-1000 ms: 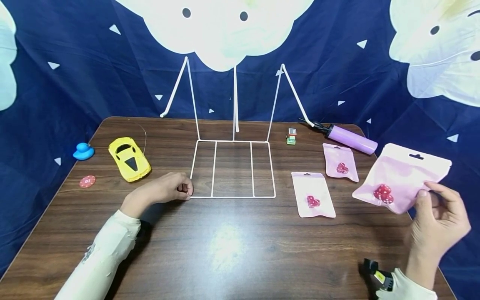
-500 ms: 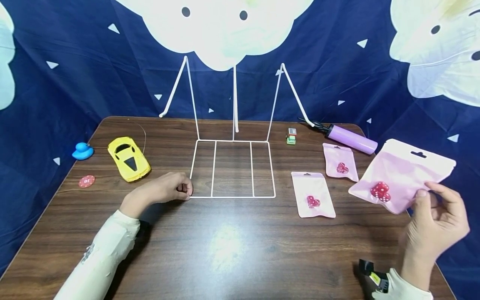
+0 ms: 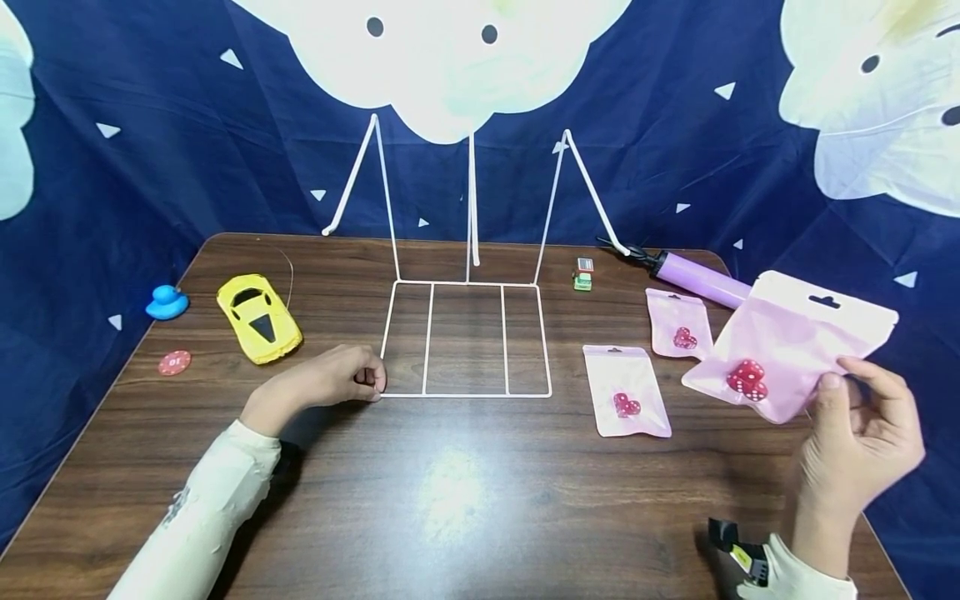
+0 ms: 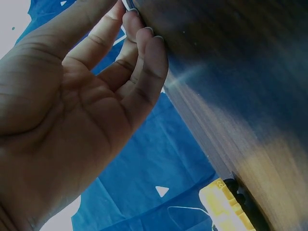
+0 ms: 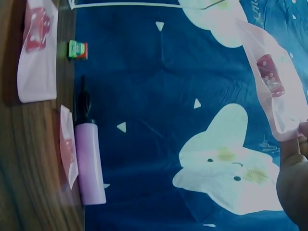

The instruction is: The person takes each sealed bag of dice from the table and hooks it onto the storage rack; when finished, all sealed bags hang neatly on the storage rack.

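- The right hand [image 3: 862,442] pinches a pink bag [image 3: 795,342] by its lower right edge, off the counter [image 3: 570,517]. The hold looks slight; slick film could slip or twist, since the red dice [image 3: 748,381] sit bunched in the opposite corner. Film is glossy and puckered; the counter is dark, grained and shiny.
- The left hand [image 3: 335,375] has its fingers curled at the near left corner of the white rack [image 3: 467,283], seemingly gripping it. If that hold loosened, the light frame might skid. It is thin round wire: a flat 3-bay base with 3 bent arms.
- The nearer flat bag [image 3: 622,375] and farther flat bag [image 3: 678,312] are pink film too. Lowering the held one straight down could snag the farther.
- Left, a round red chip [image 3: 175,362], a smooth yellow car [image 3: 258,319] and a rounded blue duck [image 3: 167,302]; a bump might tip the duck over the edge.
- The purple pump [image 3: 705,279], a smooth cylinder, could roll if nudged.
- Behind hangs a creased blue cloth [image 3: 442,200].
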The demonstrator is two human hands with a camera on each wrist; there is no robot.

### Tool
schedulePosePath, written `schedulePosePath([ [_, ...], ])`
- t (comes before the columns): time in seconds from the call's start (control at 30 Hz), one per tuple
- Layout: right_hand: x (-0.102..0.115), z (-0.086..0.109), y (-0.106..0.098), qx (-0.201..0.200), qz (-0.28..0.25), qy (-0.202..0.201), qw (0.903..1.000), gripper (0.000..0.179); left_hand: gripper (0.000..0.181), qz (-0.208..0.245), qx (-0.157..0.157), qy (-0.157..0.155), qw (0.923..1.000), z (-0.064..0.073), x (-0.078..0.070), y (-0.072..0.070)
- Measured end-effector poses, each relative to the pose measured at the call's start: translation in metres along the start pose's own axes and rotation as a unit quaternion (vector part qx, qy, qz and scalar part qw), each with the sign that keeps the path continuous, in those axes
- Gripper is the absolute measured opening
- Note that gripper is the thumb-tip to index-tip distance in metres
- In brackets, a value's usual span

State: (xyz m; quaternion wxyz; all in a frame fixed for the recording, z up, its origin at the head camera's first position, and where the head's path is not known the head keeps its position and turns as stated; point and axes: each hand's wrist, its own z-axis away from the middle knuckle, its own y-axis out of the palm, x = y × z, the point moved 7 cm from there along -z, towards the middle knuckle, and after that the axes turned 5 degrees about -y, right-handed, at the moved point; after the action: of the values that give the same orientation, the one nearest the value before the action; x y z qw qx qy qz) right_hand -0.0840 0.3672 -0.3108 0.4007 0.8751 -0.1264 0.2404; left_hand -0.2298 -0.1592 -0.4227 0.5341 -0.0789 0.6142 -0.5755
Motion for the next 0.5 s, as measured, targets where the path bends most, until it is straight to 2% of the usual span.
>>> schedulePosePath([
  [0.3,0.003,0.005,0.011,0.001,-0.010,0.004,0.9999,0.033,0.017,-0.001,0.002,-0.004,1.0000,0.000,0.000,0.000],
  [0.5,0.003,0.010,0.021,0.019,-0.008,-0.003,0.9998,0.031,0.017,0.005,0.003,-0.003,1.0000,0.000,-0.001,0.000],
])
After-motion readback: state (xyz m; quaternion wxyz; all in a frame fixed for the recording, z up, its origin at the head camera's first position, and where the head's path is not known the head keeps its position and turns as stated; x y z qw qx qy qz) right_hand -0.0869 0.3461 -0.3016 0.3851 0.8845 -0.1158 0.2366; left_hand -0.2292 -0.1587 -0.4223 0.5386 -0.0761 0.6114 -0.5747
